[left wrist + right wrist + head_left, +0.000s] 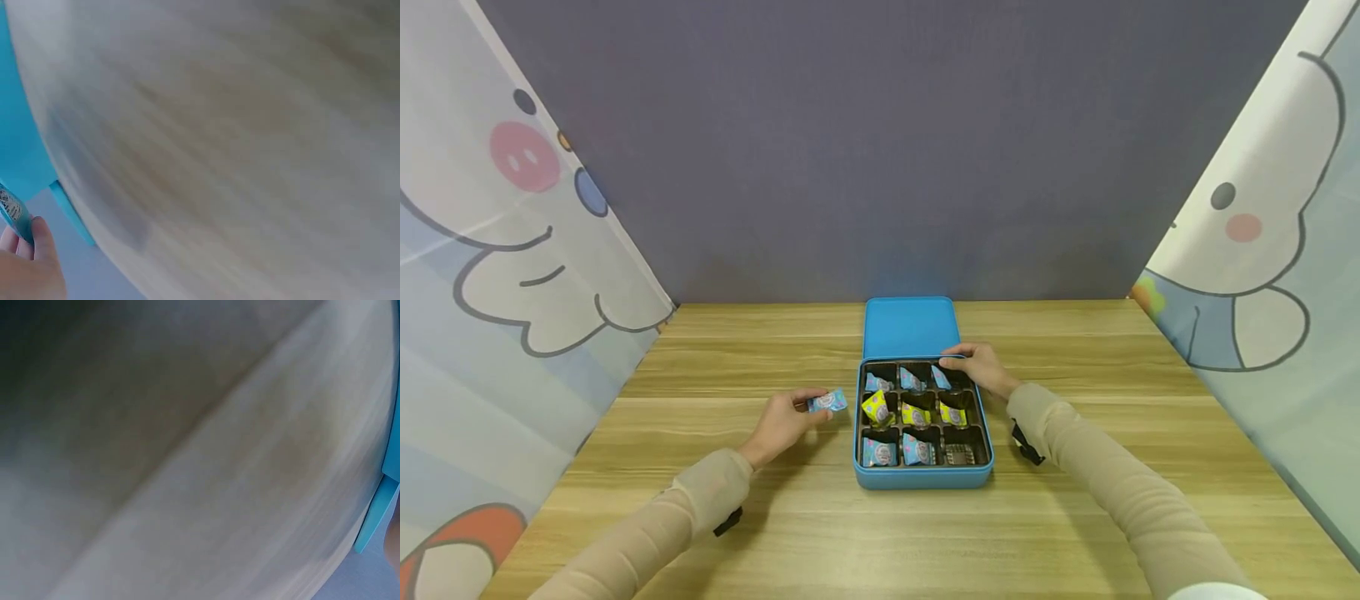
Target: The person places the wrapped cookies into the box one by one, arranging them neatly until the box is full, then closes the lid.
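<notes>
My left hand (782,423) pinches a blue wrapped candy (828,401) just left of a blue tin (925,477); in the left wrist view the candy (11,209) shows between thumb and fingers. A dark divided tray sits in the tin. Blue candies (878,452) lie in its front and back rows, yellow candies (916,414) across the middle row. The front right compartment (959,453) shows its ribbed bottom. At the back right corner, my right hand (983,368) grips the tin's rim, thumb inside, close above a tilted blue candy (940,378).
The tin's lid (912,327) lies folded back behind it. Everything stands on a wood-grain table (737,350). A grey panel (895,150) closes the back, and cartoon-printed curtains (1262,208) flank both sides.
</notes>
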The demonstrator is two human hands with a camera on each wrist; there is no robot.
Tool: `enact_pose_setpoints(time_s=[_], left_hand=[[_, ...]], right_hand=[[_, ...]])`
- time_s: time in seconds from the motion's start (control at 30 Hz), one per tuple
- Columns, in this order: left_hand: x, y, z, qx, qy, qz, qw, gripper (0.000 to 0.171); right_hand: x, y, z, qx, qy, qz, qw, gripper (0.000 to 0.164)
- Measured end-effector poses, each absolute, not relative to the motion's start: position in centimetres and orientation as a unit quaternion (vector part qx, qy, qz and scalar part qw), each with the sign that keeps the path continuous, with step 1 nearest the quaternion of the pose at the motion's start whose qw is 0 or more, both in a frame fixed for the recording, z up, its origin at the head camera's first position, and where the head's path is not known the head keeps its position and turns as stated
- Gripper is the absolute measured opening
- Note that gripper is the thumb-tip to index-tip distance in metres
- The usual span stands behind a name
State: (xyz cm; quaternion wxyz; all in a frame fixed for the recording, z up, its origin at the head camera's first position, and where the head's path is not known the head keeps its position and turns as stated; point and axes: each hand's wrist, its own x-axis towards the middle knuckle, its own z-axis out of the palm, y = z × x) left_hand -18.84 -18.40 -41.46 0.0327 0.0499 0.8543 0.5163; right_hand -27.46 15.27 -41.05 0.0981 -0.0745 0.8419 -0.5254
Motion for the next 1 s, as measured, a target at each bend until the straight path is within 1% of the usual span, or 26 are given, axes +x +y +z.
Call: enact_pose_setpoints(time_s=[0.27,0.4,0.57,0.67,1.0], left_hand=[[-18.1,-17.2,-39.7,0.052,0.84,0.539,0.03,0.038],[-17.7,-16.4,-39.0,0.075,0.828,0.555,0.027,0.037],[-17.0,-15.4,-38.1,0.089,0.839,0.536,0.03,0.033],[-16.7,-14.8,-37.7,0.098,0.843,0.527,0.039,0.032],[-16.1,-12.2,-36.5,0.173,0.844,0.503,0.068,0.033]], right_hand=[[-27.4,15.2,-40.9,-0.081,0.841,-0.526,0.1,0.041],[-27.4,15.3,-40.9,-0.077,0.838,-0.531,0.097,0.039],[-27.4,15.3,-41.1,-0.074,0.844,-0.521,0.1,0.036],[-27.4,15.3,-41.3,-0.072,0.842,-0.524,0.1,0.036],[-27.7,15.3,-41.1,-0.07,0.845,-0.521,0.099,0.038]])
